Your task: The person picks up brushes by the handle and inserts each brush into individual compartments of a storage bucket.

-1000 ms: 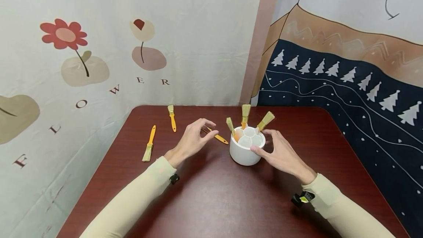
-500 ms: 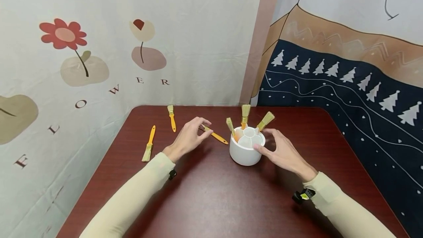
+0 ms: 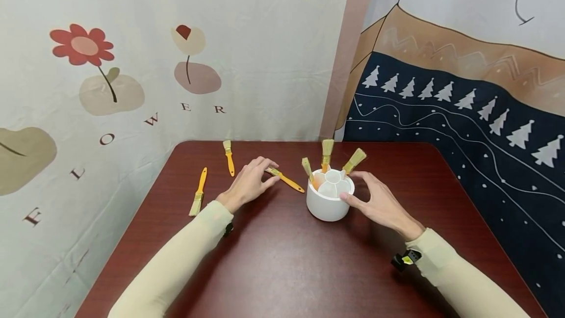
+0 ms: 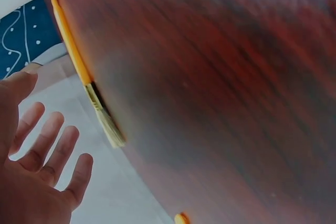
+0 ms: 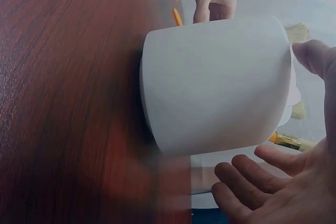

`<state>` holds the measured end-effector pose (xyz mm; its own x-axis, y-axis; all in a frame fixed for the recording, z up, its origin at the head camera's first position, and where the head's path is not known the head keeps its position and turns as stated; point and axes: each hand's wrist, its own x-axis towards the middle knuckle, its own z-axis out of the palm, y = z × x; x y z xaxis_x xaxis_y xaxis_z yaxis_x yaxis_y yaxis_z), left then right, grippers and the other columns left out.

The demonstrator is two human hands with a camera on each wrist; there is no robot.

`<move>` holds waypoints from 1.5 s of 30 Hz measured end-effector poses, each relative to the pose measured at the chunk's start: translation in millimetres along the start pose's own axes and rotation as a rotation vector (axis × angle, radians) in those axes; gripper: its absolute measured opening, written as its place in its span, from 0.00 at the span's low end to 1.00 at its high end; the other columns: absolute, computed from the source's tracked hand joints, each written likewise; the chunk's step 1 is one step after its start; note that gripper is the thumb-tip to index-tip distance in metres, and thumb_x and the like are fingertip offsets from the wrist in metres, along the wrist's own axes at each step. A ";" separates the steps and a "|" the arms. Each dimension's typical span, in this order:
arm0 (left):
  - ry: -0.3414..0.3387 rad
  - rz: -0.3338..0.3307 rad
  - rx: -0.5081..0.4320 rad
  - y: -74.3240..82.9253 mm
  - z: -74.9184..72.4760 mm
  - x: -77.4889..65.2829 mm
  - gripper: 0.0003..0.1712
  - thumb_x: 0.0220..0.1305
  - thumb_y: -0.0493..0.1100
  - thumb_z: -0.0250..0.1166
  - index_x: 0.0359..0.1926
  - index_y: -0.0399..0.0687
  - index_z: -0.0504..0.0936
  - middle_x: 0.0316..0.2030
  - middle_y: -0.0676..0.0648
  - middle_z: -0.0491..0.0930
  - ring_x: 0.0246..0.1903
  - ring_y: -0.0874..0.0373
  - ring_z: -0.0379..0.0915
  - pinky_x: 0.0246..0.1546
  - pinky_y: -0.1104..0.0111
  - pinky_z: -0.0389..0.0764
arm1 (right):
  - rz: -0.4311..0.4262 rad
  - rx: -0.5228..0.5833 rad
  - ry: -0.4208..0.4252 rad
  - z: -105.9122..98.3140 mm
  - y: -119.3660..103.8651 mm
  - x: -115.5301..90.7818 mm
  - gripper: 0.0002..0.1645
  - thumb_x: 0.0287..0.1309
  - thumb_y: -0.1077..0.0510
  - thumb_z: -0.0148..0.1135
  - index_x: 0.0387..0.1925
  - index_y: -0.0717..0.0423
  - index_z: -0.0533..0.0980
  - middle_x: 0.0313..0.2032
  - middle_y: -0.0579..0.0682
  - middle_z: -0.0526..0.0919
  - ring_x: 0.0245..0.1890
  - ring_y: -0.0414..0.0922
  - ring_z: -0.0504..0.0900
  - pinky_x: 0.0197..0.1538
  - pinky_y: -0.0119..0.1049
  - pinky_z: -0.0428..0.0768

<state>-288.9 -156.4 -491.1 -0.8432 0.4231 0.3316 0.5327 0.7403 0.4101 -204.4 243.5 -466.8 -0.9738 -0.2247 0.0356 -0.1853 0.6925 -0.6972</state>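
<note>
My left hand [image 3: 249, 183] hovers low over the table with relaxed, parted fingers. Just past its fingertips lies a paintbrush [image 3: 289, 183], yellow-handled with pale bristles; in the left wrist view this brush [image 4: 79, 66] lies apart from the hand. A round white brush holder [image 3: 328, 206] with divided compartments stands upright, several brushes around its top with bristles up, among them an upright brush [image 3: 327, 153]. My right hand [image 3: 381, 202] holds the holder loosely from the right, thumb on the near rim and fingers along the far side; the right wrist view shows the holder's wall [image 5: 215, 87] between them.
Two more yellow-handled brushes, one nearer [image 3: 199, 193] and one farther back [image 3: 229, 158], lie on the left of the dark red table [image 3: 282, 269]. Printed cloth [image 3: 273, 53] hangs behind the table's back edge.
My left hand has drawn back a little to the left and lower, uncovering more of the brush beside it. The right thumb has shifted slightly along the rim; the brush holder stays put.
</note>
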 end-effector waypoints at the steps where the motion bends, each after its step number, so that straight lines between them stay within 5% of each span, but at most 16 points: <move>1: -0.008 0.001 0.020 -1.3 0.4 0.5 0.23 0.79 0.48 0.79 0.66 0.44 0.88 0.62 0.40 0.89 0.64 0.39 0.87 0.63 0.41 0.87 | -0.005 -0.002 -0.001 -0.2 0.4 0.3 0.54 0.75 0.25 0.71 0.86 0.49 0.67 0.84 0.59 0.75 0.83 0.65 0.75 0.81 0.78 0.75; 16: -0.159 0.018 0.178 -13.1 5.0 12.6 0.26 0.82 0.49 0.76 0.74 0.47 0.85 0.69 0.42 0.87 0.73 0.38 0.81 0.73 0.36 0.82 | -0.057 -0.002 0.001 -0.3 6.1 1.2 0.50 0.75 0.29 0.75 0.84 0.49 0.71 0.81 0.57 0.80 0.81 0.64 0.78 0.80 0.76 0.77; 25: -0.236 0.011 0.235 -19.3 7.7 23.0 0.23 0.82 0.39 0.72 0.74 0.50 0.86 0.73 0.44 0.86 0.76 0.40 0.79 0.74 0.38 0.80 | -0.022 0.001 -0.002 -0.3 5.1 1.0 0.52 0.72 0.27 0.76 0.83 0.49 0.72 0.81 0.58 0.80 0.80 0.64 0.80 0.79 0.75 0.79; 45: -0.257 0.000 0.291 -23.2 7.0 26.5 0.15 0.83 0.42 0.73 0.65 0.50 0.92 0.62 0.45 0.89 0.67 0.43 0.82 0.73 0.39 0.80 | -0.008 -0.018 0.027 1.1 -0.9 -0.9 0.51 0.71 0.26 0.77 0.78 0.53 0.73 0.77 0.60 0.82 0.78 0.64 0.81 0.78 0.74 0.81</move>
<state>-324.1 -158.7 -497.8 -0.8535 0.5128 0.0932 0.5211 0.8419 0.1401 -203.2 242.3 -467.0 -0.9754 -0.2121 0.0606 -0.1953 0.7031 -0.6837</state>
